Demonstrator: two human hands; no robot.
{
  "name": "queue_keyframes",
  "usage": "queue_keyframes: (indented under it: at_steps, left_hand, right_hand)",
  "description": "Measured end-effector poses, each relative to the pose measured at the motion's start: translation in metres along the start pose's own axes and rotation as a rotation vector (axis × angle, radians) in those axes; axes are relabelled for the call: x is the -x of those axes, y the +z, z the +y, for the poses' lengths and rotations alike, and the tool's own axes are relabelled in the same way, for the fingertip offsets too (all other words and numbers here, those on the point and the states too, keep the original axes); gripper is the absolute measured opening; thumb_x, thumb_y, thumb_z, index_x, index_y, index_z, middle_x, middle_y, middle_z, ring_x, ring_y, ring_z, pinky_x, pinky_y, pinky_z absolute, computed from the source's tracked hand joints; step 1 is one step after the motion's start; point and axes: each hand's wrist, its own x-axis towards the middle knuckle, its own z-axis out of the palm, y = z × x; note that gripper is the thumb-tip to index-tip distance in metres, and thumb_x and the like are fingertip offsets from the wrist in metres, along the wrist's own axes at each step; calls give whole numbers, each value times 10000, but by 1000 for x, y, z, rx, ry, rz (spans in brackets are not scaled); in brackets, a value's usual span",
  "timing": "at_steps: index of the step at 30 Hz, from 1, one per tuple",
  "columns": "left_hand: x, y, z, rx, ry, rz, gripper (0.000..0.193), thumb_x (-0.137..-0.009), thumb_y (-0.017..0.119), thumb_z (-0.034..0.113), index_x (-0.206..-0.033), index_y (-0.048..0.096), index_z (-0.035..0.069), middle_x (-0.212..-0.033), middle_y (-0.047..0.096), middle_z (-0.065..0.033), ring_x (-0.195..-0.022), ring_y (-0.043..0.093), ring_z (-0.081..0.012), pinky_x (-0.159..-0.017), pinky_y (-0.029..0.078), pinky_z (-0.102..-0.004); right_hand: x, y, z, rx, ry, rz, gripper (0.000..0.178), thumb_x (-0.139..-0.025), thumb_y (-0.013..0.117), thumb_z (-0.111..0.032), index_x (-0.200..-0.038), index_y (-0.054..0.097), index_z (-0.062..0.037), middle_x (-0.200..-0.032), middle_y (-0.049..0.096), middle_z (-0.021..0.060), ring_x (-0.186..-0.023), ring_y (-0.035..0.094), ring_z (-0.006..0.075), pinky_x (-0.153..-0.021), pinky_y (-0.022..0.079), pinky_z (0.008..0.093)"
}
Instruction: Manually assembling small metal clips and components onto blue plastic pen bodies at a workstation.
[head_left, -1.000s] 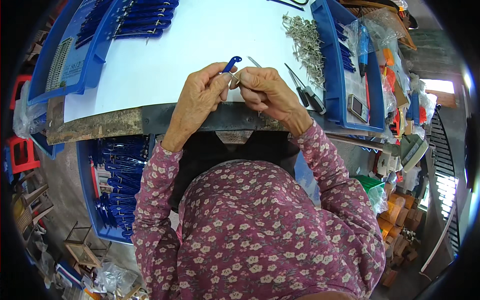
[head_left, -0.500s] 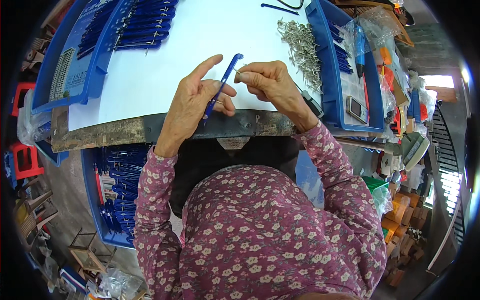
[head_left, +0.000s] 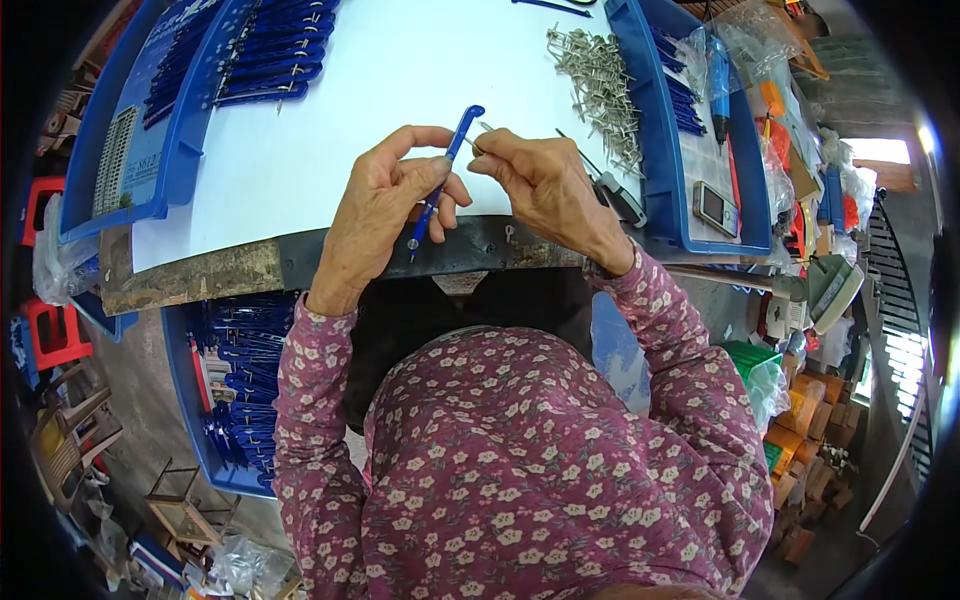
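Note:
My left hand (head_left: 375,200) grips a slim blue plastic piece (head_left: 464,128) between thumb and fingers, its hooked top tilted up to the right and its narrow metal tip pointing down. Facing it, my right hand (head_left: 555,190) pinches a small silvery pin (head_left: 486,126) close beside the upper part of the blue piece; whether the two touch I cannot tell. Both hands are above the near edge of a white-covered table (head_left: 400,70). A heap of small metal pins with crosspieces (head_left: 600,90) lies beyond my right hand.
Similar blue pieces (head_left: 275,50) are lined up at the far left, beside a blue tray (head_left: 185,170). At right, another blue tray (head_left: 657,190) holds more pieces, a blue pen-shaped tool (head_left: 719,85) and a small phone-like device (head_left: 716,210). A full blue bin (head_left: 190,400) sits below the table's edge.
My right thumb and fingers have shifted slightly at the pin. The left forefinger has come down and bent against the blue piece. The view has shifted slightly.

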Motion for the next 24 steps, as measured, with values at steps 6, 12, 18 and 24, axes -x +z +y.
queue_keyframes:
  at_steps: [6,12,18,24]
  left_hand:
    - [-4,4,-5,23,-3,60,218,-872,489,124,-1004,499,-49,-690,580,-80,-507,503,-70,-416,390,-166]
    - [-1,7,-9,176,-37,71,188,-880,475,124,-999,518,-15,-617,487,-4,-442,302,-4,-374,216,-145]
    - [1,4,-8,160,-82,53,184,-882,468,114,-1004,518,-15,-610,464,3,-437,275,9,-365,180,-143]
    - [-3,7,-15,244,-79,74,172,-884,464,107,-995,520,-12,-606,464,-1,-435,278,7,-363,182,-140]
  right_hand:
    - [4,6,2,15,-74,7,122,-772,617,-58,-867,568,1,-602,548,127,-420,489,231,-404,357,297]
    - [4,10,9,-15,-141,30,173,-740,643,-32,-887,554,-5,-609,543,133,-441,498,257,-405,363,304]
    - [4,10,11,61,-231,25,212,-711,640,4,-890,531,-30,-599,521,125,-471,514,263,-416,375,315]
    - [5,20,18,163,-288,56,261,-685,629,23,-909,505,-29,-611,511,100,-514,533,256,-438,403,325]
